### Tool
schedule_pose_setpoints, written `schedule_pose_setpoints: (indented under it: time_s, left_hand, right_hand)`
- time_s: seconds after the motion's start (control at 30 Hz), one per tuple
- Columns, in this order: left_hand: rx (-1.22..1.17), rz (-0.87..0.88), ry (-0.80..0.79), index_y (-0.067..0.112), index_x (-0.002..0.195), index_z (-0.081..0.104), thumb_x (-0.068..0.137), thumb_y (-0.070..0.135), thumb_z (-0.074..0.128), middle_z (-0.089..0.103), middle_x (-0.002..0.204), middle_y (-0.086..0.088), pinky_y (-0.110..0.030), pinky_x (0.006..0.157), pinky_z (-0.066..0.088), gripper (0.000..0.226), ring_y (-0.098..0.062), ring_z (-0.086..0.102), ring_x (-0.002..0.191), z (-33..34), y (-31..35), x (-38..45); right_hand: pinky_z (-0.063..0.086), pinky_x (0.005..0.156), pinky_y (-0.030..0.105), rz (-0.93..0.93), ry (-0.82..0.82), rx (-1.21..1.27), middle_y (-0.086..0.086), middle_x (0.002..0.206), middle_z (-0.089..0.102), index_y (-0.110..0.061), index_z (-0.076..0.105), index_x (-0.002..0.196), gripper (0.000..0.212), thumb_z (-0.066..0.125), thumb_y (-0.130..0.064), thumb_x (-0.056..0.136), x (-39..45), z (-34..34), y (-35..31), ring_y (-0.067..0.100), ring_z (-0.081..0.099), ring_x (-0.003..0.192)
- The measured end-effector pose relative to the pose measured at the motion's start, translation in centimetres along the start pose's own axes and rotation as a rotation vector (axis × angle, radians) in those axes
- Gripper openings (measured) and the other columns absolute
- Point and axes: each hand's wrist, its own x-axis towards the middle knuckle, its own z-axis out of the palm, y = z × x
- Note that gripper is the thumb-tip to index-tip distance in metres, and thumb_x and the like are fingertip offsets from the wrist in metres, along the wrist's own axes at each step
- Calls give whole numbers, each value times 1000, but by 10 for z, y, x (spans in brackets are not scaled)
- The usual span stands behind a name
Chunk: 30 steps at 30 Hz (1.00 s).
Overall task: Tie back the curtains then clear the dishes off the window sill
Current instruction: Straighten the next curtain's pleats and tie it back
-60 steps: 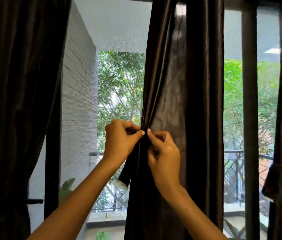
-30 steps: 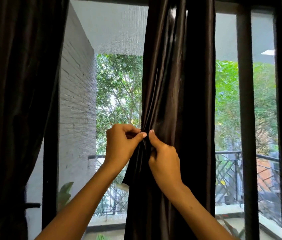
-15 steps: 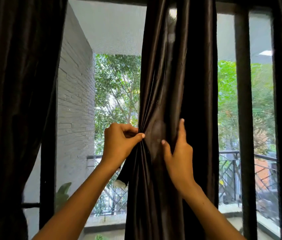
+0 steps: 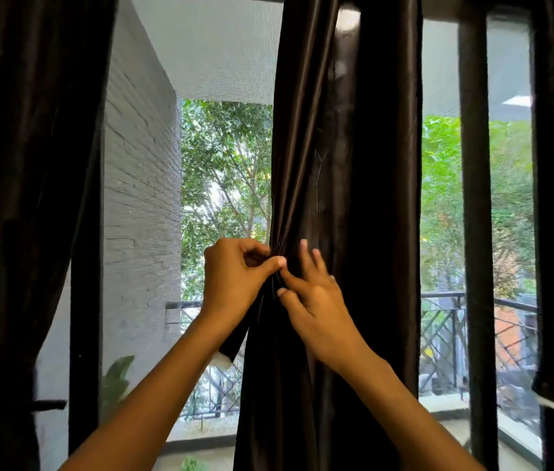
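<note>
While both arms reach up, left hand point(image 4: 234, 277) pinching gathered curtain point(image 4: 346, 198), right hand point(image 4: 316, 300) fingers spread against it.

The balcony floor point(image 4: 445, 407) beyond the window is carrying a dark metal railing point(image 4: 438, 329); leafy plants point(image 4: 116, 379) are rising at lower left, their bases hidden.
</note>
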Motion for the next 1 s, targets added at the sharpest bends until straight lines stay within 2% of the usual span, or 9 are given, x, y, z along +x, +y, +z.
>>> schedule_pose_setpoints:
  time_s: [0.13,0.2,0.27,0.4,0.6,0.73,0.83,0.93,1.0]
  left_hand:
    - [-32,-47,-39,8,79,74,68,16,83,72,72,-3,-29,73,58,17,-10,70,68,-2,-5,2]
    - [-54,-57,-49,9,77,73,67,14,84,71,69,-1,-27,72,58,15,-10,69,67,-5,-6,2]
    - [-40,-44,-39,10,77,72,68,13,84,67,66,3,-19,68,57,15,-5,67,66,-6,-5,2]
    - [32,29,-10,10,76,74,69,15,83,62,61,12,-6,62,49,12,5,61,62,-5,-4,0]
    - [-67,37,-38,14,75,76,74,20,79,73,69,3,-31,72,58,7,-5,69,67,-1,-2,-7]
    - [-169,-28,-81,14,77,77,78,31,75,74,71,0,-43,73,57,17,-14,71,72,0,-5,-8]
    - [-206,-88,-79,12,75,75,70,34,81,73,69,-3,-39,72,59,24,-16,71,69,0,-4,-5]
    - [-106,-73,-30,9,77,73,65,20,86,70,67,1,-23,68,57,20,-7,68,64,2,-3,-2]
    - [-70,-60,-17,7,79,73,66,16,85,68,65,4,-20,67,56,20,-6,67,62,1,-4,-1]
  right_hand:
    - [20,117,40,308,341,454,10,158,9,-17,17,150,95,69,-49,77,15,-6,19,21,13,145]
    - [36,106,26,441,274,743,3,149,31,-15,-2,151,113,77,-38,73,22,-13,24,12,34,135]
    - [50,95,30,452,247,870,4,131,55,-11,14,151,99,78,-19,76,26,-16,27,13,56,116]
    - [52,93,36,207,535,452,13,111,69,-9,61,125,48,66,7,80,13,-9,16,17,67,100]
    - [48,64,43,-15,345,51,17,72,62,-26,49,137,71,47,5,73,-5,2,-15,31,63,70]
    - [48,73,27,-37,270,160,0,101,70,-25,46,139,65,37,-16,75,-9,0,-11,18,66,90]
    - [41,98,16,-78,185,218,-10,142,45,-24,48,137,58,39,-20,79,-12,1,-8,5,48,126]
    - [28,113,31,-43,151,106,-3,153,28,-24,57,130,50,43,-29,82,-12,4,3,11,28,141]
    - [12,114,48,46,338,-99,5,159,8,-28,59,128,47,50,-40,84,-10,5,13,20,4,147]
